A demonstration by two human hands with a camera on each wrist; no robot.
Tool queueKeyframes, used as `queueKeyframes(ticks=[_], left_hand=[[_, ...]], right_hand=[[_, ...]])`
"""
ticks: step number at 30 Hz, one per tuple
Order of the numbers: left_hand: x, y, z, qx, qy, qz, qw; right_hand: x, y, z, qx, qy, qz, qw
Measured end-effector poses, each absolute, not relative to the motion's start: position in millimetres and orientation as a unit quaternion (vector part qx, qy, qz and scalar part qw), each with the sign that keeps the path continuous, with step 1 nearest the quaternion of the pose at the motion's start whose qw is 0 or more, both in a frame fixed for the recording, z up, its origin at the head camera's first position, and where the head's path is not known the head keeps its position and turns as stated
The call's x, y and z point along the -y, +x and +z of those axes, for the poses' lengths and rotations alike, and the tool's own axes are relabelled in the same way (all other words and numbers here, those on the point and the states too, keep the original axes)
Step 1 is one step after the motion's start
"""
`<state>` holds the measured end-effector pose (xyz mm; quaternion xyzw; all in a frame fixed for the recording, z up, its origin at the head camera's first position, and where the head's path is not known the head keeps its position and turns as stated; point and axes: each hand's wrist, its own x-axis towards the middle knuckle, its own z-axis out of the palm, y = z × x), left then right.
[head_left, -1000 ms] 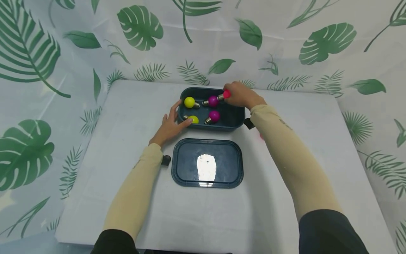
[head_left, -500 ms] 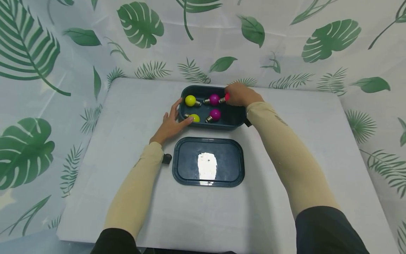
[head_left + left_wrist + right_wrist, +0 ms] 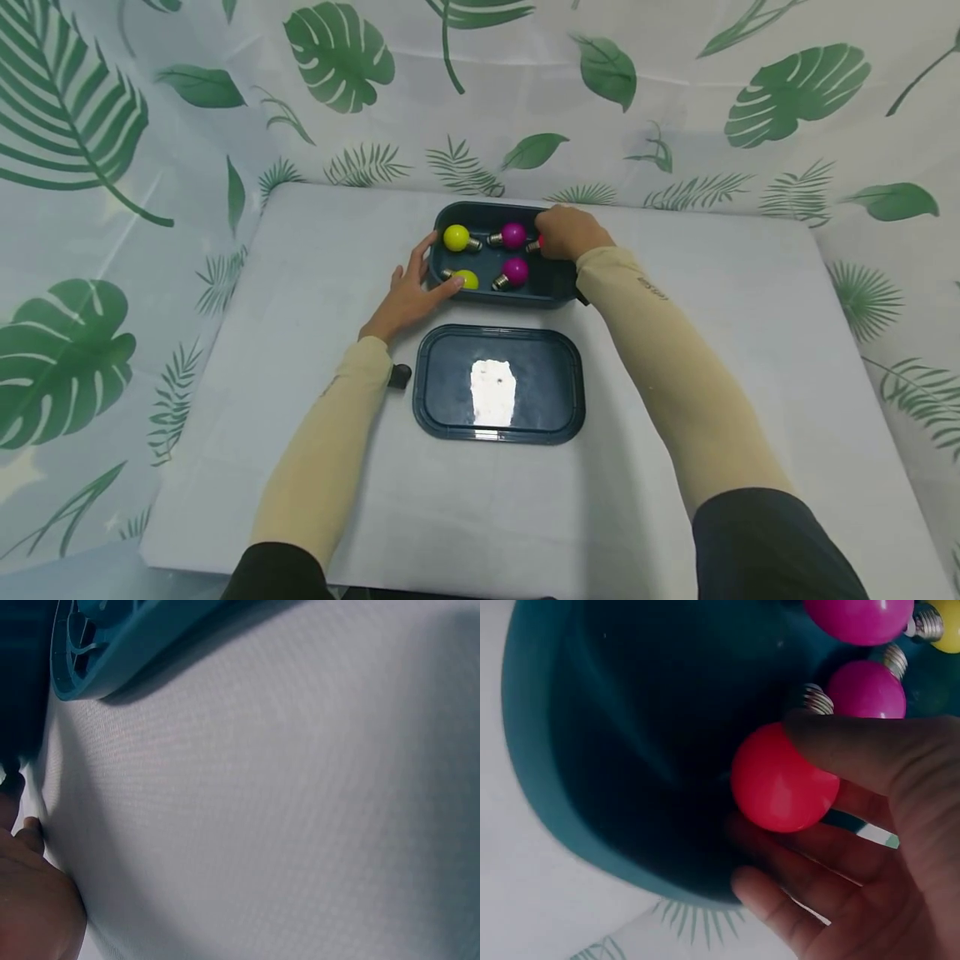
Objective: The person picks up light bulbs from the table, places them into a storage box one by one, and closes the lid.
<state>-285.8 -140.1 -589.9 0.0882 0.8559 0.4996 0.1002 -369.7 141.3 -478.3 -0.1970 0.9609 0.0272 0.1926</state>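
A dark teal box [image 3: 495,302] holds two yellow bulbs, one at the back left [image 3: 456,237] and one near the front left, partly covered by my thumb. Two purple light bulbs [image 3: 515,270] lie in its middle. My right hand [image 3: 572,232] pinches a red light bulb [image 3: 780,780] between thumb and fingers, down inside the right part of the box. In the right wrist view its metal screw base points toward the purple bulbs. My left hand [image 3: 405,300] rests spread against the box's left end, thumb across the front left rim.
A dark teal lid [image 3: 442,383] lies on the white table [image 3: 480,508] just in front of the box. A leaf-printed cloth [image 3: 480,100] hangs behind the table and along its sides.
My right hand has lowered the red bulb from above the box's right rim to inside it. A red spot beside the right forearm has gone from view. My left hand stays put.
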Motion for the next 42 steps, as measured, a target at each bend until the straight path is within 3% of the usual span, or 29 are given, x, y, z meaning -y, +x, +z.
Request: queueKeyframes(ticks=[20, 42], left_hand=[[138.7, -285.3, -588.0, -0.856, 0.088, 0.5, 0.1], [135.6, -283.7, -583.6, -0.858, 0.086, 0.497, 0.101]], right_hand=[[-143.9, -369.8, -489.5, -0.962, -0.213, 0.055, 0.16], [-148.4, -354.6, -449.6, -0.955, -0.243, 0.013, 0.17]])
